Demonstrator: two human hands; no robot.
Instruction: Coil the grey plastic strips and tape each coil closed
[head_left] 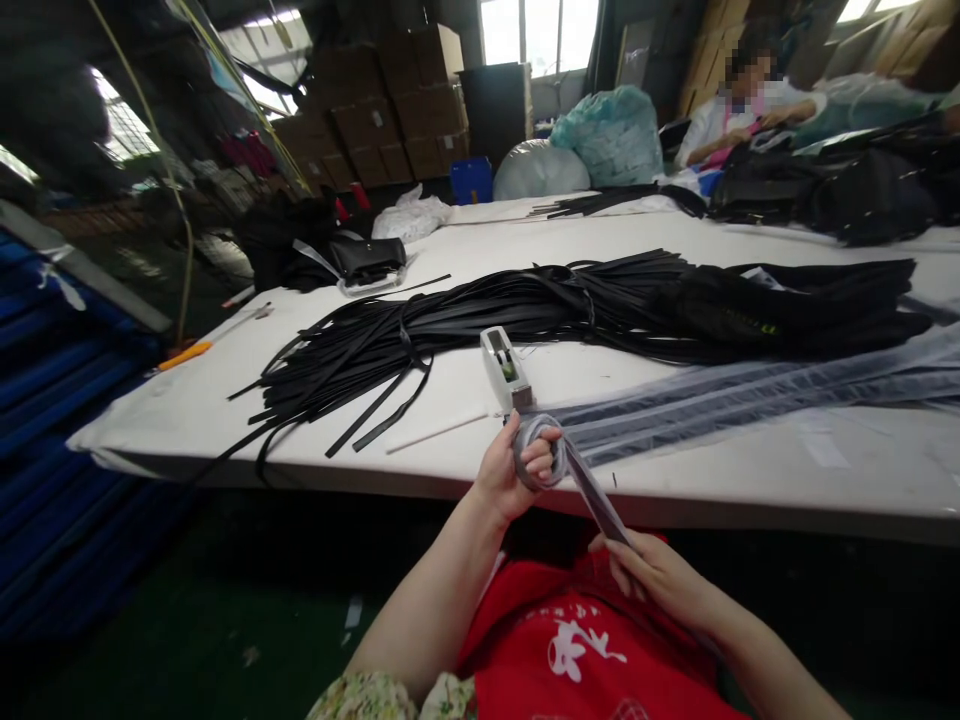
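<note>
In my left hand [517,468] is a coiled strap [541,436], dark with a translucent plastic cover; the fingers curl through and around the coil. The strap's free length slants down to my right hand [651,572], which pinches it at the table's front edge, above a red apron [592,640]. Just behind the coil stands a white tape dispenser [504,368]. Several plastic-covered dark straps [720,400] lie flat on the table to the right of the coil.
A long bundle of black straps [465,310] stretches across the white table [180,400]. Scissors with orange handles [184,356] lie at the left edge, near a black bag [367,260]. Black bags [847,190] are piled at the far right, where another person [742,110] works.
</note>
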